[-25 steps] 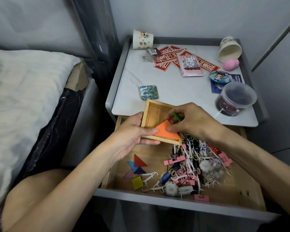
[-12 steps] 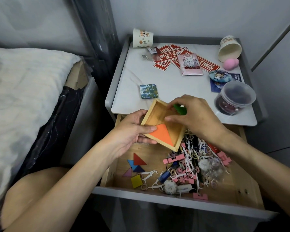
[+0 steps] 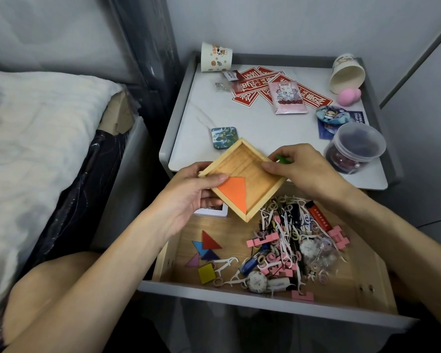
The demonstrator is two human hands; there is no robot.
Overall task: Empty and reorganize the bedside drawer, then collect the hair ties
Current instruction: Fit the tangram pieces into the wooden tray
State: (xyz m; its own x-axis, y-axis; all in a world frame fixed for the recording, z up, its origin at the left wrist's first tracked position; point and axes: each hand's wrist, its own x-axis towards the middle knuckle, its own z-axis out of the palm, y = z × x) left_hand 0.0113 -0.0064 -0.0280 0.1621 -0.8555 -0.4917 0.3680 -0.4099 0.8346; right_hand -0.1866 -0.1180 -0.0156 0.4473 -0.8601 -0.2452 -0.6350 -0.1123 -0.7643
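Two hands hold the wooden tray (image 3: 255, 171) above the open drawer (image 3: 367, 289), left hand (image 3: 189, 197) gripping its corner by the orange triangle (image 3: 236, 192), right hand (image 3: 303, 169) also pinching a green piece (image 3: 284, 159), seemingly next to fit in; hair ties (image 3: 270, 257) lie jumbled in the drawer.

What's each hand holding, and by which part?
Left hand grips the wooden tray at its left corner, thumb on top. Right hand pinches the tray's upper-right edge and also holds a green piece.

One head-worn camera looks forward and down, close above the open drawer (image 3: 234, 233); the nightstand (image 3: 201, 115) lies beyond, to its far edge; the bed (image 3: 36, 149) flanks left.
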